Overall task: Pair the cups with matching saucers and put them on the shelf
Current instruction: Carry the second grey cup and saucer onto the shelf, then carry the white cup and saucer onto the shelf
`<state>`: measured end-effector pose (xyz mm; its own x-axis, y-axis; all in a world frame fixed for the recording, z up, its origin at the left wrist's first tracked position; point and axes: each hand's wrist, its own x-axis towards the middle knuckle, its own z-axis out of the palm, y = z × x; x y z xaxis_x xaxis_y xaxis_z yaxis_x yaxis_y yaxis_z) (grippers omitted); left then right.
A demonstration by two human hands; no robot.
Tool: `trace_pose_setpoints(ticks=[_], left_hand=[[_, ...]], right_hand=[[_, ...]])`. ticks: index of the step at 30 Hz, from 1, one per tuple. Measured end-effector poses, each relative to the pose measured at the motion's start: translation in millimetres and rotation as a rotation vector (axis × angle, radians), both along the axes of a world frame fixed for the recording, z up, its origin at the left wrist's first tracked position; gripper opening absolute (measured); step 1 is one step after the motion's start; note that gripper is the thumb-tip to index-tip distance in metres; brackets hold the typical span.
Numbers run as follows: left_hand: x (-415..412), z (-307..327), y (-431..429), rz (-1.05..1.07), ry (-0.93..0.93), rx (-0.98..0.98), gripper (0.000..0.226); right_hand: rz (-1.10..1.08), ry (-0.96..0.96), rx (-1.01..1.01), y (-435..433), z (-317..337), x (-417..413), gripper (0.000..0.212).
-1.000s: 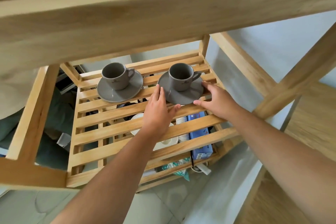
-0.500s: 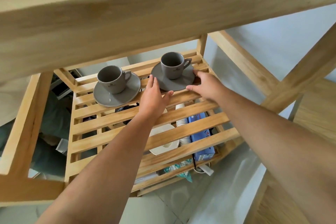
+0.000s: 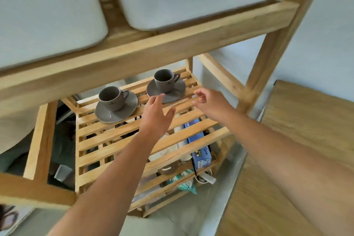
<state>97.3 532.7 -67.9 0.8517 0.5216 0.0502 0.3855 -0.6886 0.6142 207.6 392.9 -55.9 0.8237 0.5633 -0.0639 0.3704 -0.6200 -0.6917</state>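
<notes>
On the near side of the slatted wooden shelf (image 3: 122, 136), two bare forearms reach in over its front edge. Below the slats, on a lower level, lie a blue box (image 3: 200, 149) whose lettering is too blurred to read, a stack of ribbed paper cups (image 3: 181, 138) and some white dishes. Pale floor shows beneath, a wooden surface (image 3: 306, 140) to the right, a light wall behind. The left hand (image 3: 155, 119) hovers loose with fingers spread, holding nothing; the right hand (image 3: 210, 101) is likewise released, fingers curled just short of the right saucer (image 3: 172, 93). That grey saucer carries a grey cup (image 3: 166, 79) at the shelf's far right corner. Toward the far left edge, the left saucer (image 3: 118, 111) holds the left cup (image 3: 112, 97); each cup has a small unreadable mark.
</notes>
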Motion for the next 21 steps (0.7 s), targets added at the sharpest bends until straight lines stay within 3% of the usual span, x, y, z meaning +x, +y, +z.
trace_pose_setpoints(ticks=[5,9,14,21], left_hand=[[-37,46,-75,-0.178,-0.078,0.007,0.043],[-56,72,-160,-0.394,-0.131,-0.088,0.036],[-68,70,-270,-0.624,-0.021,-0.269,0.032],[-99,38,-388,-0.919,0.190,-0.320,0.031]], right_hand=[[-0.026,-0.046,0.006,-87,52,-54,0.027],[-0.201,-0.055,0.130,-185,90,-108,0.026],[-0.556,-0.072,0.294,-324,112,-182,0.017],[-0.979,-0.126,0.307,-459,92,-286,0.013]])
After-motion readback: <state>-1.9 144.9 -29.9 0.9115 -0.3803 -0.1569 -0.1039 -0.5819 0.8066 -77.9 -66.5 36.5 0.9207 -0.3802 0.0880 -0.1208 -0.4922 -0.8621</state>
